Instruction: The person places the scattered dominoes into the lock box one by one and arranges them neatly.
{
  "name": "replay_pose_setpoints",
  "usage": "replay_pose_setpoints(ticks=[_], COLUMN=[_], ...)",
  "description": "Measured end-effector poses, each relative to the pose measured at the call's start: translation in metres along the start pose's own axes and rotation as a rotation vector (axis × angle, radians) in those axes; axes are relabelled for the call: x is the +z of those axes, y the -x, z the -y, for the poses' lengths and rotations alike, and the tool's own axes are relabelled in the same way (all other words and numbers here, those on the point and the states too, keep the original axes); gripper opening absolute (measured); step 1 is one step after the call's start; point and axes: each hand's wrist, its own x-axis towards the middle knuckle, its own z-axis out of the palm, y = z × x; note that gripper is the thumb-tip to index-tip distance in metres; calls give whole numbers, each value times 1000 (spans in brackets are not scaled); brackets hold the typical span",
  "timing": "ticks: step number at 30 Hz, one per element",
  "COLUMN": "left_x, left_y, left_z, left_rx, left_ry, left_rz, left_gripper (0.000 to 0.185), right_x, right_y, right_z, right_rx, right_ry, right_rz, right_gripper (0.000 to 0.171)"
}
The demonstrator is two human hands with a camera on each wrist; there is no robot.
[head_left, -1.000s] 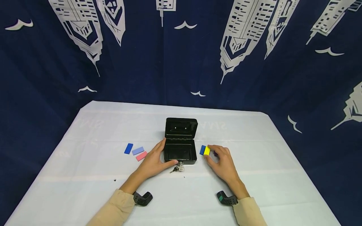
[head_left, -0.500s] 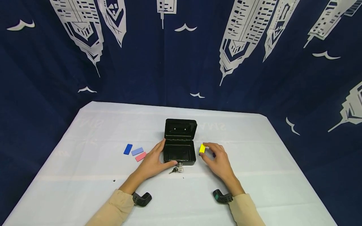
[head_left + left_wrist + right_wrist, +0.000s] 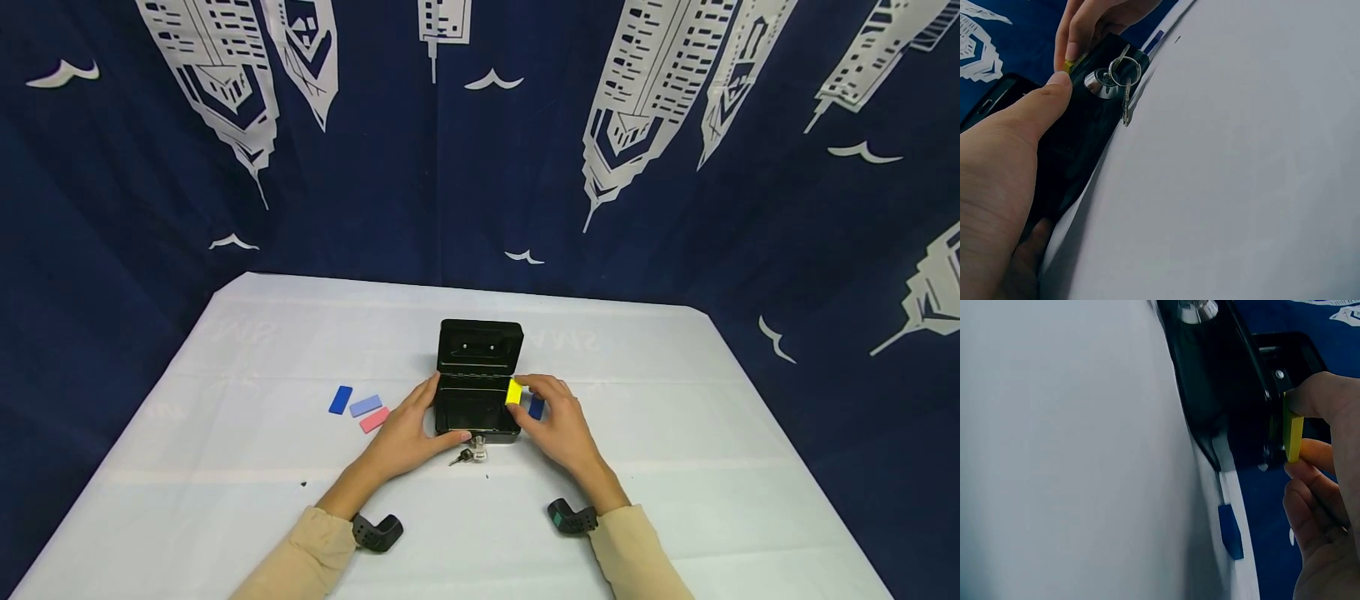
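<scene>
Fingers of my right hand (image 3: 558, 429) pinch the yellow block (image 3: 513, 392), holding it at the right rim of the open black box (image 3: 477, 408), near its hinge. My right wrist view shows what the head view cannot: the block (image 3: 1294, 434) stands on edge, thumb above it and a fingertip below, just beside the box wall (image 3: 1222, 381). A dark blue block (image 3: 536, 407) lies on the table just right of the box, partly behind my fingers; the right wrist view shows it (image 3: 1230, 531) flat on the cloth, apart from my hand. My left hand (image 3: 405, 433) curls round the box's left side, thumb on the front edge. Only the left wrist view makes plain the keys (image 3: 1124, 78) hanging from the lock, just beside my thumb (image 3: 1041, 103). Toward the table's left edge lie a blue block (image 3: 341, 399), a pale blue block (image 3: 365, 406) and a pink block (image 3: 374, 420).
</scene>
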Motion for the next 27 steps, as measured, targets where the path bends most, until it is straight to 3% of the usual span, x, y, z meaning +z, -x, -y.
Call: replay_pose_setpoints(ticks=[27], left_x=[0], left_y=[2], left_z=[1], left_rx=[17], left_ry=[9], left_rz=[-5], left_gripper=[105], right_x=[28], right_y=[-23], right_z=[34], right_rx=[-192], right_ry=[-43], right_rz=[143], right_gripper=[42])
